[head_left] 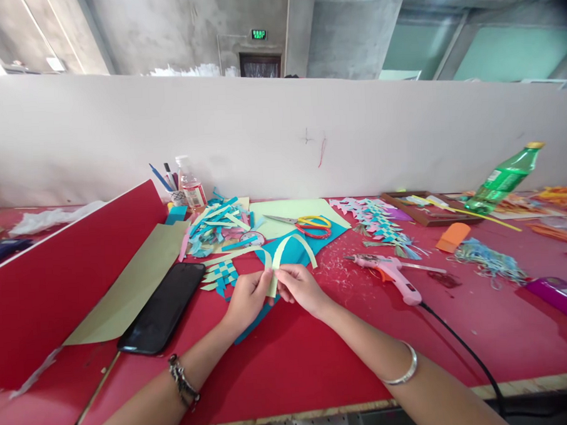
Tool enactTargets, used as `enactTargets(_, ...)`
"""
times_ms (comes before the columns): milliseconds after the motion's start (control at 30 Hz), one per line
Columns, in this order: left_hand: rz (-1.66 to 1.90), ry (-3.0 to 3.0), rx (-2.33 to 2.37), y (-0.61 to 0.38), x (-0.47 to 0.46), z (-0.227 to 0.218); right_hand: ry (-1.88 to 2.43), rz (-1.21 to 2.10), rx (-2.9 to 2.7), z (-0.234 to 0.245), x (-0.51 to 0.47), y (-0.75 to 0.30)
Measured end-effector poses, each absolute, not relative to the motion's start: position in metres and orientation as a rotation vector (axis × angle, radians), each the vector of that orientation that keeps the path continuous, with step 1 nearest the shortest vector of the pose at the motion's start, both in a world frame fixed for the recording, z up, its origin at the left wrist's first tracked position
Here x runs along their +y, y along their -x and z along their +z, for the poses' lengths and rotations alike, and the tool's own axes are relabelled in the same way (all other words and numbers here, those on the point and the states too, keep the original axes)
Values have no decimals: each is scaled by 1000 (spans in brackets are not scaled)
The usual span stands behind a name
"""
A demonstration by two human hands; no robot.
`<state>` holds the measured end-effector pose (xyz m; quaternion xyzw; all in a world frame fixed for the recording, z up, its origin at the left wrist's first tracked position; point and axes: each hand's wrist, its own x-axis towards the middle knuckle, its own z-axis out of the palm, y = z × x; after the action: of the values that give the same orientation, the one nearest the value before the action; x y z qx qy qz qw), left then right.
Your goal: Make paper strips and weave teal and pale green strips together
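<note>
Red craft bench [318, 367]: left hand [248, 298], right hand [300, 287] both pinched on looped pale-green strip [299, 238] over blue sheet [297, 254]; glue gun [394, 273] right.

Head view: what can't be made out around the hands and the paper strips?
- Head view: how the ends of the pale green strips overlap is hidden by the pinching fingers of the left hand and the right hand.
- Head view: the glue gun cable is cut off by the bottom edge.
- Head view: the print on the clear bottle is too small to read.
- Head view: the phone screen is dark.
</note>
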<state>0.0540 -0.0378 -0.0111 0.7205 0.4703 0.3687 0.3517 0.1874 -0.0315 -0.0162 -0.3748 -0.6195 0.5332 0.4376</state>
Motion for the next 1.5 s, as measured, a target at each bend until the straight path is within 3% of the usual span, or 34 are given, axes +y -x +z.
enactTargets(1500,1084,-1946,1242,-52,-31,-15,954,1429,-1551,-18,-33,-185)
